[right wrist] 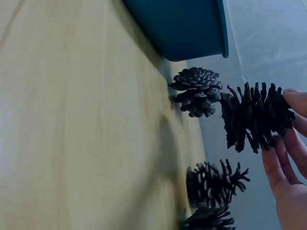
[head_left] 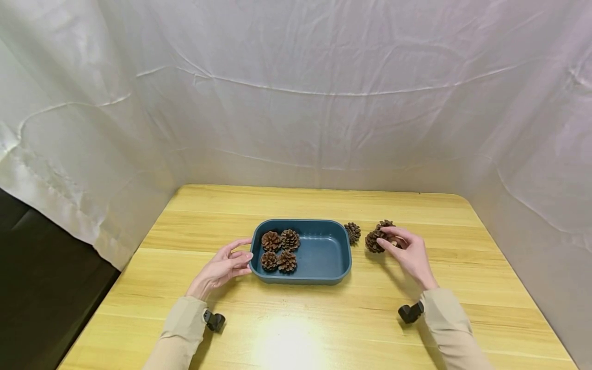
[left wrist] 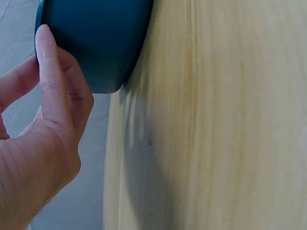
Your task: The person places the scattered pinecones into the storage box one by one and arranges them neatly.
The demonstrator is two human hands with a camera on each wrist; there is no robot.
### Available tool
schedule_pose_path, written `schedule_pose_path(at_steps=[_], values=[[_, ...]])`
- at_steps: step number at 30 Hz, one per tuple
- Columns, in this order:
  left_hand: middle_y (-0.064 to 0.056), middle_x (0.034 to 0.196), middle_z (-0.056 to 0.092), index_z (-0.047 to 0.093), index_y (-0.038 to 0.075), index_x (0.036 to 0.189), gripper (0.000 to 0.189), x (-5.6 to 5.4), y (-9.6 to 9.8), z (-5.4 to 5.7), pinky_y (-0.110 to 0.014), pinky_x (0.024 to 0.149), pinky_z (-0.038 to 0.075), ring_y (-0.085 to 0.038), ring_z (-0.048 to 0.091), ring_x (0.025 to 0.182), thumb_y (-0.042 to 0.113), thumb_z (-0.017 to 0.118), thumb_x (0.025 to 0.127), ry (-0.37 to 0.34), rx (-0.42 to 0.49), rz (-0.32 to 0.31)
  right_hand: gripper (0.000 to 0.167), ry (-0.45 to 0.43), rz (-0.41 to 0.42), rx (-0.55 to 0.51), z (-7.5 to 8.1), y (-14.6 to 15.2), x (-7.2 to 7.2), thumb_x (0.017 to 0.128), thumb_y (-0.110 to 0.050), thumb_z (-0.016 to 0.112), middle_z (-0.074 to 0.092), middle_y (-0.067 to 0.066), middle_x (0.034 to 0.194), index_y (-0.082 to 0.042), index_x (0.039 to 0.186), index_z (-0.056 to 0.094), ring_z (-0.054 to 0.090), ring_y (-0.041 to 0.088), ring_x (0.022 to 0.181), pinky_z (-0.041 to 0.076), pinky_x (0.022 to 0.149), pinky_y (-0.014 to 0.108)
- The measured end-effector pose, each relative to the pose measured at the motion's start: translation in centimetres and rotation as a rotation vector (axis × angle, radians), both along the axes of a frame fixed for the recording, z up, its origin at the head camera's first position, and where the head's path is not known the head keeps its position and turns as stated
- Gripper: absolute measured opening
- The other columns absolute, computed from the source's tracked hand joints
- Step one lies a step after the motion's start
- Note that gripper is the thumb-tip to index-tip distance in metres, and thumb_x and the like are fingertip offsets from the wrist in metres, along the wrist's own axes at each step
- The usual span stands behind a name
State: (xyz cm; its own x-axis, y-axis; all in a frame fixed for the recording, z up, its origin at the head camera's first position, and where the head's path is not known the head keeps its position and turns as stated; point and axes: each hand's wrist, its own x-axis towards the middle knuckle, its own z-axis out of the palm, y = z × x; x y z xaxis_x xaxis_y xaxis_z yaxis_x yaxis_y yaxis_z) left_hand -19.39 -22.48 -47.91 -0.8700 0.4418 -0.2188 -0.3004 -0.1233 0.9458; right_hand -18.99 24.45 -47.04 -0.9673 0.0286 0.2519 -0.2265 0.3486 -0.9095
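Note:
A dark blue rectangular dish (head_left: 324, 257) stands on the table, with several brown pine cones (head_left: 287, 261) grouped in its left half. At its left end, my left hand (head_left: 222, 266) holds the rim, the thumb at the edge and other fingers against the outer wall (left wrist: 103, 52). To the right of the dish, my right hand (head_left: 413, 259) pinches a pine cone (right wrist: 254, 117) between thumb and fingers, lifted off the table. Another pine cone (head_left: 353, 233) sits close by the dish's right end. Two more lie near the right hand, one pine cone (right wrist: 213, 184) partly behind the other.
The wooden table (head_left: 296, 318) has a bright glare spot at its near middle. Pale fabric (head_left: 319, 128) hangs behind and along both sides. Each wrist carries a small black camera (head_left: 215, 320). A dark area (head_left: 41, 288) lies off the table's left edge.

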Motion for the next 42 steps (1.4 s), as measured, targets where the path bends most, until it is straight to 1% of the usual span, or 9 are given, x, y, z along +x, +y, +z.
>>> schedule_pose_path(at_steps=[3, 6, 8, 15, 22, 25, 30, 35, 42], values=[[0.003, 0.100, 0.068, 0.021, -0.005, 0.154, 0.063, 0.0, 0.0, 0.0, -0.023, 0.078, 0.063, -0.008, 0.068, 0.079, 0.001, 0.055, 0.101, 0.001, 0.002, 0.001, 0.038, 0.012, 0.012, -0.007, 0.3, -0.1, -0.2, 0.090, -0.011, 0.076, 0.068, 0.003, 0.118, 0.005, 0.123, 0.068, 0.066, -0.006, 0.097, 0.055, 0.081, 0.008], [0.003, 0.100, 0.068, 0.021, -0.005, 0.154, 0.063, 0.0, 0.0, -0.1, -0.023, 0.078, 0.063, -0.007, 0.068, 0.080, 0.001, 0.055, 0.101, 0.002, 0.003, 0.002, 0.036, 0.023, 0.027, -0.011, 0.6, -0.2, -0.5, 0.089, -0.009, 0.076, 0.068, 0.011, 0.122, 0.007, 0.121, 0.068, 0.066, -0.006, 0.096, 0.057, 0.080, 0.009], [0.003, 0.100, 0.068, 0.021, -0.005, 0.154, 0.063, 0.0, 0.0, -0.1, -0.023, 0.078, 0.063, -0.007, 0.068, 0.080, 0.001, 0.055, 0.101, 0.002, 0.001, 0.003, 0.036, 0.029, 0.037, -0.007, 0.9, -0.3, -0.6, 0.089, -0.009, 0.077, 0.068, 0.014, 0.124, 0.007, 0.120, 0.068, 0.065, -0.006, 0.096, 0.057, 0.084, 0.010], [0.003, 0.099, 0.068, 0.021, -0.005, 0.155, 0.063, 0.0, 0.0, 0.0, -0.023, 0.077, 0.063, -0.007, 0.068, 0.079, 0.001, 0.054, 0.102, -0.002, 0.000, 0.006, 0.035, 0.047, 0.095, 0.002, 1.5, -0.6, -1.0, 0.089, -0.007, 0.076, 0.066, 0.000, 0.115, 0.007, 0.121, 0.068, 0.065, -0.002, 0.098, 0.055, 0.095, 0.012], [0.003, 0.099, 0.067, 0.021, -0.004, 0.155, 0.063, 0.0, 0.0, 0.0, -0.023, 0.078, 0.063, -0.007, 0.067, 0.079, 0.001, 0.054, 0.102, 0.000, -0.001, 0.004, 0.035, 0.016, 0.137, 0.032, 2.3, -1.1, -1.2, 0.090, -0.011, 0.076, 0.066, 0.023, 0.121, 0.003, 0.121, 0.069, 0.064, -0.001, 0.099, 0.055, 0.095, 0.012], [0.004, 0.099, 0.067, 0.022, -0.004, 0.154, 0.063, 0.0, 0.0, 0.1, -0.023, 0.078, 0.063, -0.006, 0.067, 0.079, 0.001, 0.055, 0.101, -0.001, -0.001, 0.005, 0.036, -0.012, 0.167, 0.040, 2.6, -1.3, -1.4, 0.090, -0.012, 0.076, 0.065, 0.026, 0.125, 0.002, 0.123, 0.068, 0.065, -0.002, 0.100, 0.054, 0.094, 0.011], [0.003, 0.098, 0.067, 0.022, -0.004, 0.154, 0.062, 0.0, 0.0, 0.0, -0.023, 0.078, 0.063, -0.007, 0.068, 0.079, 0.000, 0.055, 0.101, 0.000, 0.001, 0.003, 0.037, -0.042, 0.204, 0.055, 2.9, -1.8, -1.6, 0.091, -0.014, 0.076, 0.065, 0.025, 0.128, 0.001, 0.124, 0.068, 0.065, -0.003, 0.107, 0.054, 0.098, 0.014], [0.003, 0.099, 0.066, 0.022, -0.002, 0.155, 0.062, -0.1, 0.0, -0.1, -0.024, 0.078, 0.064, -0.007, 0.067, 0.079, 0.001, 0.055, 0.101, -0.008, -0.004, 0.008, 0.035, -0.036, 0.241, 0.045, 3.1, -2.4, -1.9, 0.089, -0.012, 0.077, 0.066, 0.024, 0.126, 0.002, 0.121, 0.070, 0.064, -0.006, 0.107, 0.053, 0.101, 0.016], [0.002, 0.100, 0.066, 0.023, -0.002, 0.155, 0.063, -0.2, -0.1, -0.3, -0.025, 0.079, 0.064, -0.008, 0.068, 0.079, 0.001, 0.055, 0.101, -0.010, -0.005, 0.004, 0.034, -0.060, 0.324, 0.004, 3.3, -3.2, -2.0, 0.089, -0.010, 0.077, 0.065, 0.021, 0.129, 0.000, 0.121, 0.070, 0.064, -0.002, 0.110, 0.053, 0.098, 0.013]])
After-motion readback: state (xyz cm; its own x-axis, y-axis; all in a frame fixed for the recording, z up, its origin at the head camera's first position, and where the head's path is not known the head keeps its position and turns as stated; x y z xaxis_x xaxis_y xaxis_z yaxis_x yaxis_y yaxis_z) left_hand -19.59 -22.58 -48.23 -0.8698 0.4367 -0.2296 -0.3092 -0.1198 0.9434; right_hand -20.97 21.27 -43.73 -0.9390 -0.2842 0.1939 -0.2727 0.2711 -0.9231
